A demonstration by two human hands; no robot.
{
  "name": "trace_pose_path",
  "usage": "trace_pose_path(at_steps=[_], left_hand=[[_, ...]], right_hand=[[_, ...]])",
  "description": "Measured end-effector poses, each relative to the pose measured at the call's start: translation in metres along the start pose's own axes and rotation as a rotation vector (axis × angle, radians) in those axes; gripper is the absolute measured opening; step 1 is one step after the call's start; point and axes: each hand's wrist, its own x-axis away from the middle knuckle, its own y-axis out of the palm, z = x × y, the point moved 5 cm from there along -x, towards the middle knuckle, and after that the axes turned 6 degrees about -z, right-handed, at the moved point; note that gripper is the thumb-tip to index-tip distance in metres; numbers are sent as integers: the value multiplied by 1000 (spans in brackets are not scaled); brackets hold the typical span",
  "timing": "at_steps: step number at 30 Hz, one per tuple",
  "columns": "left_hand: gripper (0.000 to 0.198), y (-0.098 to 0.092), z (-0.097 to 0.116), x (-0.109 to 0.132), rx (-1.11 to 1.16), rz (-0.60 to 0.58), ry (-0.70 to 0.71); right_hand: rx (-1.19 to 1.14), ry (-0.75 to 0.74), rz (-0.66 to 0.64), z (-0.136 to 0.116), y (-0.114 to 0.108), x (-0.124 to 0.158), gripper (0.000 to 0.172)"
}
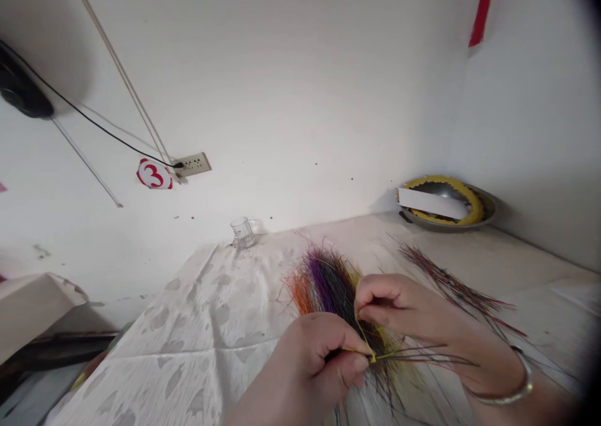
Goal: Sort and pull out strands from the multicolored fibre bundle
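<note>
My left hand [323, 354] is closed in a pinch on thin strands, with a small yellow knot [373, 356] just beyond its fingertips. From that knot several dark strands [422, 355] stretch out to the right. My right hand [399, 304] pinches the end of a yellow strand [364, 333] that runs down to the knot. Beneath both hands, a large bundle of coloured strands [328, 282] in orange, purple, black and yellow lies on the table, partly covered by my fingers. A bracelet [509, 398] circles my right wrist.
A patterned cloth [201, 344] covers the table. At the back stands a clear glass mug [243, 232]. A metal bowl [446, 226] holding a yellow-edged ring is in the far right corner. Loose dark and red strands [455, 285] lie to the right. A wall socket [195, 163] is behind.
</note>
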Motion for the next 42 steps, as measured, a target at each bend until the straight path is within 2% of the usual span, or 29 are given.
trace_pose_path(at_steps=[3,6,9,12,16,18,21,25,29,31,35,38,42], left_hand=[[21,-5,0,1,32,90,29],[23,-10,-5,2,32,180,12],[20,-16,-9,3,-96,302,-34],[14,-23,-9,3,-314,410,-73],[13,-26,-10,3,-475,471,-79],[14,-27,-12,2,-512,483,-97],[19,-26,-15,-2,-546,440,-146],[23,-17,-18,-10,-565,255,-207],[21,-5,-14,-10,-464,79,-110],[19,-2,-11,-8,-377,27,-40],[16,-2,-5,-3,-143,-21,40],[17,-3,-3,-1,39,-27,74],[24,-6,-10,1,212,85,52]], right_hand=[[-271,-16,-73,12,14,-8,22],[-454,-36,-49,19,25,-13,21],[-291,-40,-2,14,28,-16,12],[-64,-35,14,0,28,-15,14],[242,-16,27,-21,29,-7,20],[320,-15,9,-30,32,-2,23],[390,7,-3,-39,35,4,24],[476,20,58,-46,30,9,23],[491,-10,205,-47,12,13,21],[456,-20,230,-41,2,14,19],[260,-13,149,-23,-8,12,17],[62,-32,49,-11,-4,6,17],[-123,-45,-75,-4,13,-3,19]])
